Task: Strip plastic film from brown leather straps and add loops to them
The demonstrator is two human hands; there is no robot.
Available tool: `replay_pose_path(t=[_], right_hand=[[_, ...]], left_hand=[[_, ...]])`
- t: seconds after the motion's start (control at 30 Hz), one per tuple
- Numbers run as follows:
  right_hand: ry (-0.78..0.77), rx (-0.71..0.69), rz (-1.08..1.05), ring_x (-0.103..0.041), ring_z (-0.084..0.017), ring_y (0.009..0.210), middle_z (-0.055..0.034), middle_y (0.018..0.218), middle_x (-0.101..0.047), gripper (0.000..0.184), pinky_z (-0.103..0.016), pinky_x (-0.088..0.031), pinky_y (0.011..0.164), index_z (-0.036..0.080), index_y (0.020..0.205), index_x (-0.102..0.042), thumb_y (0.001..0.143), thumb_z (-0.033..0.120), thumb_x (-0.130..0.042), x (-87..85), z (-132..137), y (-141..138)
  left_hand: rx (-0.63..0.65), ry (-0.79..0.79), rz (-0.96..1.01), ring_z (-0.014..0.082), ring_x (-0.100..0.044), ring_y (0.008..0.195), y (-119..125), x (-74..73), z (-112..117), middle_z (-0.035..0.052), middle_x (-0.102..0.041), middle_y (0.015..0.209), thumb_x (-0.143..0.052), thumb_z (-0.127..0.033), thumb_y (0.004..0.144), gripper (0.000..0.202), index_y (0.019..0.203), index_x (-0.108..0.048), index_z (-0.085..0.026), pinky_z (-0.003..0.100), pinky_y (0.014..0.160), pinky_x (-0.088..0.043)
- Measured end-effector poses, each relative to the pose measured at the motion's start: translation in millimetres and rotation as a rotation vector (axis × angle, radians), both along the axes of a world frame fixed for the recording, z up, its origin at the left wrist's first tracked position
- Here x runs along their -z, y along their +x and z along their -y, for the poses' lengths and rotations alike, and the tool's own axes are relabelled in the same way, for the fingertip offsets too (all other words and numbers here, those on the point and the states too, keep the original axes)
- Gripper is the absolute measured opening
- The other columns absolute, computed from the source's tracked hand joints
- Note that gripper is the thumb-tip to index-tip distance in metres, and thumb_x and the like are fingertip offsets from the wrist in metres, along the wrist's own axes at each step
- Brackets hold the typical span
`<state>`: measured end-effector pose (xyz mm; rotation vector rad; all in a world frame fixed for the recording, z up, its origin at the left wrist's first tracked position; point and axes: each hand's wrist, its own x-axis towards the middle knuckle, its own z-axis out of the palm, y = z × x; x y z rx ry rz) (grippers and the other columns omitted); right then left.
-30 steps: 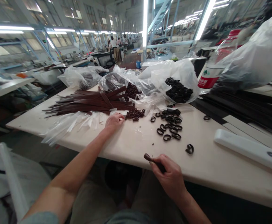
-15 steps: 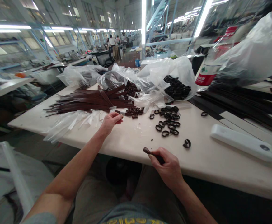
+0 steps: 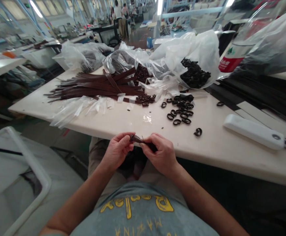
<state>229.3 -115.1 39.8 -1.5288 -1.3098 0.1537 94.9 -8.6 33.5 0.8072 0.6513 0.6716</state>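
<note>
Both hands meet at the table's front edge, over my lap. My left hand (image 3: 118,149) pinches the tip of a dark brown strap (image 3: 137,139) between thumb and fingers. My right hand (image 3: 159,153) is closed round the rest of that strap, its thumb pressed on it. A thin dark sliver sticks up beside the right thumb; what it is I cannot make out. Beyond the hands lie small brown loops (image 3: 145,99) and, to their right, a heap of black loops (image 3: 182,111). One black loop (image 3: 198,132) lies apart, nearer the right hand.
Long brown straps (image 3: 94,87) are piled at the back left of the table (image 3: 96,123). Plastic bags (image 3: 192,46) stand behind, one with black loops inside. At the right are a white handheld device (image 3: 253,131), black strips (image 3: 243,91) and a bottle (image 3: 236,55).
My left hand has come back from beside the small brown loops to the strap in my right hand and now pinches its tip. My right hand has shifted slightly; the view has tilted down.
</note>
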Motion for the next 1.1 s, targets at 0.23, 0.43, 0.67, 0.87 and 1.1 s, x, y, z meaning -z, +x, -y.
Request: replay_pose_path(t=[0.23, 0.43, 0.67, 0.87, 1.1], right_hand=[[-0.038, -0.074, -0.075, -0.053, -0.011, 0.059, 0.0020, 0.066, -0.059, 0.010, -0.022, -0.040, 0.056, 0.019, 0.074, -0.062, 0.083, 0.016, -0.063, -0.3, 7, -12], [-0.135, -0.216, -0.283, -0.058, -0.011, 0.061, 0.0021, 0.068, -0.065, 0.010, -0.022, -0.046, 0.060, 0.019, 0.075, -0.063, 0.085, 0.022, -0.066, -3.0, 8, -16], [-0.336, -0.248, 0.112, -0.068, -0.019, 0.079, -0.0072, 0.093, -0.073, 0.019, -0.028, -0.047, 0.069, 0.017, 0.104, -0.064, 0.094, 0.032, -0.058, 13.7, 18, -23], [-0.497, -0.272, 0.327, -0.063, -0.017, 0.065, -0.0049, 0.079, -0.071, 0.023, -0.027, -0.033, 0.056, 0.017, 0.088, -0.061, 0.099, 0.033, -0.050, 14.5, 22, -26], [-0.457, -0.369, 0.281, -0.057, -0.014, 0.058, -0.0020, 0.069, -0.066, 0.028, -0.026, -0.029, 0.055, 0.017, 0.080, -0.057, 0.102, 0.031, -0.044, 13.5, 16, -26]], left_hand=[[0.086, 0.232, -0.093, 0.0060, -0.055, 0.050, -14, 10.8, 9, -0.0001, -0.069, 0.064, -0.085, -0.026, 0.065, 0.025, 0.088, -0.079, -0.018, 0.017, 0.052, -0.045], [0.094, 0.216, -0.111, 0.0077, -0.053, 0.049, -26, 6.4, 16, 0.0000, -0.067, 0.060, -0.086, -0.027, 0.061, 0.025, 0.084, -0.080, -0.018, 0.020, 0.050, -0.043], [-0.036, 0.284, -0.175, 0.0074, -0.053, 0.050, -48, 0.7, 12, -0.0010, -0.063, 0.055, -0.082, -0.029, 0.068, 0.017, 0.082, -0.080, -0.019, 0.018, 0.050, -0.041], [-0.042, 0.310, -0.212, 0.0074, -0.053, 0.050, -55, 3.4, 12, -0.0008, -0.063, 0.056, -0.081, -0.029, 0.070, 0.017, 0.083, -0.080, -0.019, 0.018, 0.050, -0.040], [0.099, 0.317, -0.289, 0.0092, -0.053, 0.052, -53, 6.0, 17, -0.0003, -0.064, 0.059, -0.083, -0.030, 0.067, 0.022, 0.085, -0.080, -0.017, 0.021, 0.052, -0.044]])
